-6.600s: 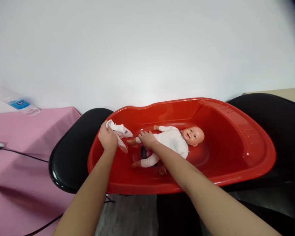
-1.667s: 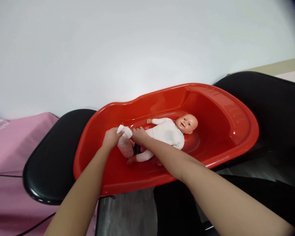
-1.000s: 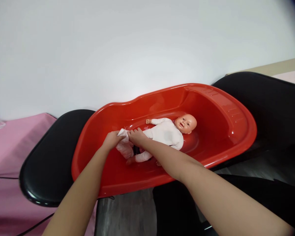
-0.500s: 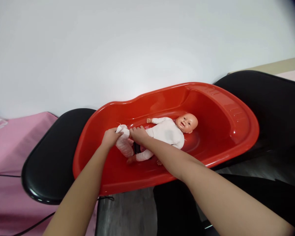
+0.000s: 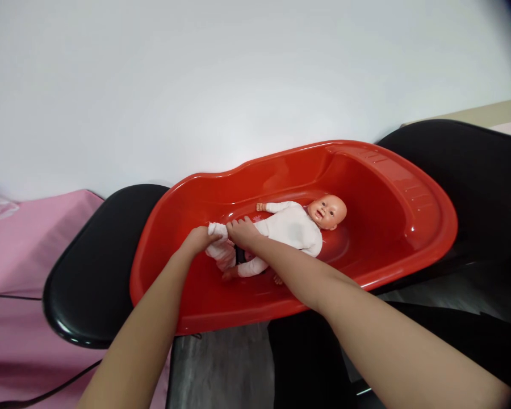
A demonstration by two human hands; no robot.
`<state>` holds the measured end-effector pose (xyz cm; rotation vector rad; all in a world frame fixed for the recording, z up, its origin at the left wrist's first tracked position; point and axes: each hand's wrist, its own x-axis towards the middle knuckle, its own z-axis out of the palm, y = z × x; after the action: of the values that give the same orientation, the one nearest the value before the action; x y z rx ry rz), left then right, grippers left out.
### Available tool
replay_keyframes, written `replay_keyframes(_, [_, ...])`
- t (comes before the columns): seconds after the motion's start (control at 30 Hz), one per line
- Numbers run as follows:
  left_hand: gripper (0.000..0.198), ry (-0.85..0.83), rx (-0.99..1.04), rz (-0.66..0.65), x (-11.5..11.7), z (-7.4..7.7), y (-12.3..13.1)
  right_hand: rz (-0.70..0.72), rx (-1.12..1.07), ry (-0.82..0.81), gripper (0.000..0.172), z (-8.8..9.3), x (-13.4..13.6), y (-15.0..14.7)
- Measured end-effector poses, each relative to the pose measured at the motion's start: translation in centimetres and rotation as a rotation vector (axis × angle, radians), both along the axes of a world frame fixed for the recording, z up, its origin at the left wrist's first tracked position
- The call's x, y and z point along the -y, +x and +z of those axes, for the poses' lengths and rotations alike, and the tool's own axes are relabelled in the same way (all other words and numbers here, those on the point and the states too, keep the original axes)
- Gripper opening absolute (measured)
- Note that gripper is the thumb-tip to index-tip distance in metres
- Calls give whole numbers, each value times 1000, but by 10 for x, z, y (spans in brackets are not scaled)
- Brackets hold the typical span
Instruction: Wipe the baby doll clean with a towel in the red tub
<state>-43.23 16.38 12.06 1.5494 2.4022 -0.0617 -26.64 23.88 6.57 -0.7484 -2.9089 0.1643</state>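
A baby doll (image 5: 289, 228) lies on its back in a red baby bathtub (image 5: 426, 218), its head to the right and its arms out to the sides. It wears a white long-sleeved top. Around the doll's lower legs are pale baby pants (image 5: 222, 254), bunched up. My left hand (image 5: 199, 241) pinches the end of the pants from the left. My right hand (image 5: 243, 233) reaches across the doll, its fingers closed at the right edge of the same cloth. That hand hides part of the doll's legs. A dark patch shows beneath the pants.
The tub rests across black padded seats, one on the left (image 5: 97, 272) and one on the right (image 5: 485, 182). A white wall (image 5: 255, 74) rises directly behind. Pink cloth (image 5: 38, 250) hangs at the far left, with a black cable (image 5: 63, 383) near it.
My left hand has moved slightly right and down, turning over the cloth, which is now more bunched between my hands. The view has shifted slightly.
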Motion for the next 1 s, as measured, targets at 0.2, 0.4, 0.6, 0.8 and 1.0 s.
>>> replay_keyframes(0.2, [43, -15, 30, -37, 0, -8, -2, 11, -6, -8, 38, 2, 1, 1])
replay_keyframes(0.4, [56, -56, 2, -20, 4, -7, -6, 11, -19, 21, 37, 1, -2, 3])
replay_keyframes(0.6, [67, -80, -22, 14, 5, 6, 0, -32, -35, 30, 35, 3, -4, 3])
replay_keyframes(0.8, [70, -130, -59, 59, 3, 1, 1, 4, -16, 50, 32, 5, -1, 3])
replay_keyframes(1.0, [61, -59, -55, -2, 4, -1, -6, 7, -1, 41, 37, 6, -1, 7])
